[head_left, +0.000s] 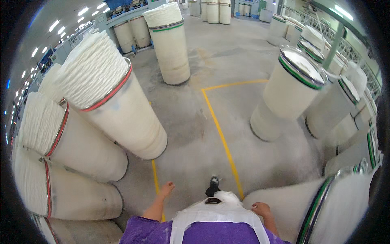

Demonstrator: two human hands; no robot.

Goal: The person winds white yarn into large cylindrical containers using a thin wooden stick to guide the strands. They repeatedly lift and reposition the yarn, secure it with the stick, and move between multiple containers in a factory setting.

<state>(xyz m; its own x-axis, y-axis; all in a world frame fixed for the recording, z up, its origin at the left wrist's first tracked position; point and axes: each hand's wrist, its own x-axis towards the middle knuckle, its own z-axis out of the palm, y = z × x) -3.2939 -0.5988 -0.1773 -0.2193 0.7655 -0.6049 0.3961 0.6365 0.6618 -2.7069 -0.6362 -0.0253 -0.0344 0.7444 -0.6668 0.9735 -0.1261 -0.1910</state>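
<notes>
My left hand (167,189) hangs over the grey floor, its fingers loosely curled and nothing visible in them. The nearest thing ahead of it is a tall cream can (129,114) with a red band, heaped with coiled white sliver (93,70). Close by a large can (288,203) with a green band at the lower right is my right hand (261,209), fingers curled in with nothing showing in them. Whether that hand touches the can, I cannot tell. A white apron (219,212) covers my front, and one dark shoe (214,181) shows below it.
Several red-banded cans (89,142) line the left side. Ahead stands a green-banded can (170,55) piled with sliver. At right, another green-banded can (289,87) stands before a crowded row. Yellow lines (221,134) mark the floor, and a green post (333,46) rises far right.
</notes>
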